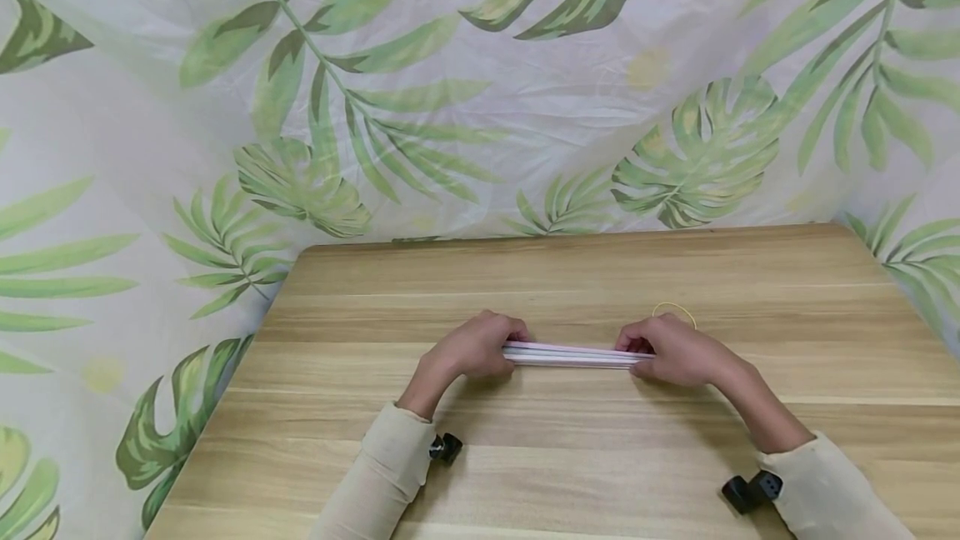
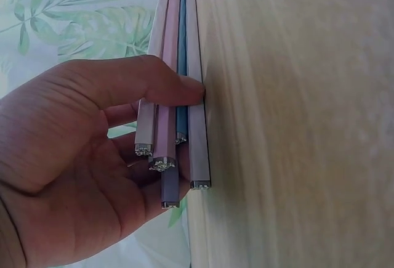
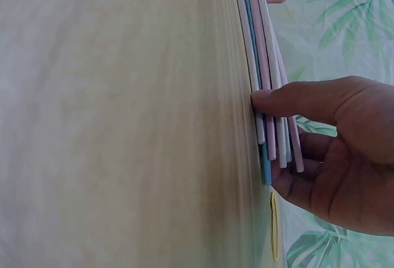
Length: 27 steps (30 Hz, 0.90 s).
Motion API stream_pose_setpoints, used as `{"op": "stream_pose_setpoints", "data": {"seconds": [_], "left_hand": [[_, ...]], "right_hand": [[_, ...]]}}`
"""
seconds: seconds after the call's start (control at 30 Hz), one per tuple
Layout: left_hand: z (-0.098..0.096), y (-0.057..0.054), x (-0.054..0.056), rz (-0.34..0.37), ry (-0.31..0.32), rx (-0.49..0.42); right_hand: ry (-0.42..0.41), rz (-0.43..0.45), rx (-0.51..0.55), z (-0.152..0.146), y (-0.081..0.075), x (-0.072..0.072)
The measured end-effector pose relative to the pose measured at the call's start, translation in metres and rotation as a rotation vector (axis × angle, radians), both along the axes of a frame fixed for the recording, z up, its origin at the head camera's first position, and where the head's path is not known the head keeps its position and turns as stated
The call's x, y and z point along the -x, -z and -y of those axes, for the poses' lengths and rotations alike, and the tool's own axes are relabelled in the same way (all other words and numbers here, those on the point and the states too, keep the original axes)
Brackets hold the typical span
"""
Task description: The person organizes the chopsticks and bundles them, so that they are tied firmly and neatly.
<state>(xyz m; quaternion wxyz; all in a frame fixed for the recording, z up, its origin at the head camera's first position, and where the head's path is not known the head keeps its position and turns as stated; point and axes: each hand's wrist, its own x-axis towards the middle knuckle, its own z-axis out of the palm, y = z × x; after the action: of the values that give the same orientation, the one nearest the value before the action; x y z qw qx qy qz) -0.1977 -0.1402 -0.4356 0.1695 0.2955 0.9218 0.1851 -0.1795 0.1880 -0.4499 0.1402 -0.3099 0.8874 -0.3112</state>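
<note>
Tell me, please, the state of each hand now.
Left hand: closed, holding the bundle of thin sticks near one end.
Right hand: closed, holding it near the other end.

A bundle of slim pink, white and teal sticks (image 1: pixel 573 356) runs crosswise between the left hand (image 1: pixel 480 346) and the right hand (image 1: pixel 677 348), over the light-brown wood-grain bench (image 1: pixel 562 457). A thin yellow loop (image 3: pixel 276 225) lies just beyond the right hand. Past both hands, behind the bench, stands a white green-leaf-printed sheet (image 1: pixel 555 119), continuing left and right of them.
</note>
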Motion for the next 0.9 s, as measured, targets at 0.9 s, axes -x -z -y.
{"op": "stream_pose_setpoints", "data": {"seconds": [0.9], "left_hand": [[-0.0024, -0.003, -0.0023, -0.002, -0.053, 0.004]], "right_hand": [[0.002, 0.034, -0.024, 0.0042, -0.0031, -0.0035]]}}
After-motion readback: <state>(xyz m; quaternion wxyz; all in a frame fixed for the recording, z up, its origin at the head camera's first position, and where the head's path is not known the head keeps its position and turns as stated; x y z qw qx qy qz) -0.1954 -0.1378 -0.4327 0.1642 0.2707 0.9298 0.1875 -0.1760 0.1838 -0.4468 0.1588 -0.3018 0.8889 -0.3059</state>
